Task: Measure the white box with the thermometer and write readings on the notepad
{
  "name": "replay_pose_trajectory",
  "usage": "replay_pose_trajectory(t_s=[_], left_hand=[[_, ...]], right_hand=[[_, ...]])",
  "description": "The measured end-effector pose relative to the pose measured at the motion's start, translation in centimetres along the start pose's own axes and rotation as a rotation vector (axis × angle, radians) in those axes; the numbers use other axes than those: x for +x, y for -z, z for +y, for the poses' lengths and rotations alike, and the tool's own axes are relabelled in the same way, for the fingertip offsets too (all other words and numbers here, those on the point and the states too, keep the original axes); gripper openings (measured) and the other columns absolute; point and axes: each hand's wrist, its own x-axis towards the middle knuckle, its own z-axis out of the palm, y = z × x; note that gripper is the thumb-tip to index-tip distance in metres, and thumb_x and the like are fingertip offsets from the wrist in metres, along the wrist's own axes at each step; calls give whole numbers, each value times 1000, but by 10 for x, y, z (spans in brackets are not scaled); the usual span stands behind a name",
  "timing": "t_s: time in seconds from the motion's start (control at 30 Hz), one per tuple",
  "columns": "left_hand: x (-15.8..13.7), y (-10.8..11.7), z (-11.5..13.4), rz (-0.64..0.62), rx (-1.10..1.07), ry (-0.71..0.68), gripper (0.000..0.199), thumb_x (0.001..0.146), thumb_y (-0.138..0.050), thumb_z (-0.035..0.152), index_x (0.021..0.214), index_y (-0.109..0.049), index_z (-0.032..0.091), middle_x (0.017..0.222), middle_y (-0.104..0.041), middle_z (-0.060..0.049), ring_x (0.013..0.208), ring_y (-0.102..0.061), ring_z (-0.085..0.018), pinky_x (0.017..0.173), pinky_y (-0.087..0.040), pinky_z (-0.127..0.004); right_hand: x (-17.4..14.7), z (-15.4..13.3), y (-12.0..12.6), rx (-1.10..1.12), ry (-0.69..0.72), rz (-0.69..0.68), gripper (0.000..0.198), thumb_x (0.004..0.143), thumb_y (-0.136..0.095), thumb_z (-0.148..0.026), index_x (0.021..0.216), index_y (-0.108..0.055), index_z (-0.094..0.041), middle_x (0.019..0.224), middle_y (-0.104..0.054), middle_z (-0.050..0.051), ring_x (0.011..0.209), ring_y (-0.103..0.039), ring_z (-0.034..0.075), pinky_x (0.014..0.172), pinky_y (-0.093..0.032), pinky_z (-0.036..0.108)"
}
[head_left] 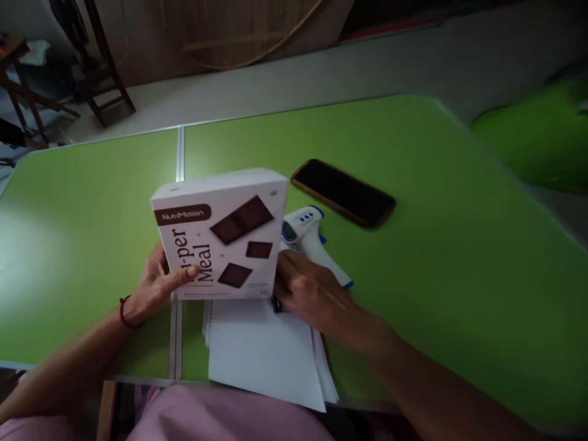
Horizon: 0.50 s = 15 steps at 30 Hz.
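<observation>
- Nearest, white papers [261, 349] lie on the green table [436, 245].
- The left hand [156, 285] holds the white box [223, 236] by its left side, thumb on the front.
- The right hand [312, 294] touches the box's right bottom corner, fingers curled.
- A white thermometer [312, 239] lies just right of the box.
- Farther right lies a black phone [344, 193].

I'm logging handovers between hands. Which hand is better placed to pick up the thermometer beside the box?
Probably the right hand: it rests beside the thermometer, apparently touching its handle. The left hand grips the white box, which stands between it and the thermometer.
</observation>
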Motion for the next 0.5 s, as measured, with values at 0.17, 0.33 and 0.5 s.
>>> replay_pose_trajectory(t_s=[0.17, 0.33, 0.5], left_hand=[[-9, -1, -3, -29, 82, 35, 42, 83, -70, 43, 112, -57, 14, 107, -68, -13, 95, -68, -25, 74, -61, -34], [-9, -2, -2, -61, 28, 55, 53, 82, -72, 39, 123, -47, 17, 113, -66, -14, 100, -67, -26, 77, -62, -38], [-8, 2, -2, -119, 18, 14, 54, 83, -71, 41, 124, -47, 16, 114, -65, -16, 98, -67, -28, 76, -63, -41]], right_hand=[[3, 2, 11, 40, 32, 32, 24, 94, -38, -13, 107, -59, -15, 85, -66, 8, 69, -62, 16, 55, -50, 26], [7, 16, 23, -320, -287, 156, 38, 92, -52, -44, 106, -62, -10, 100, -65, 19, 88, -64, 26, 57, -48, 30], [7, 41, 10, -245, -564, -83, 54, 83, -56, -60, 107, -59, -12, 90, -65, 16, 71, -62, 26, 50, -41, 30]])
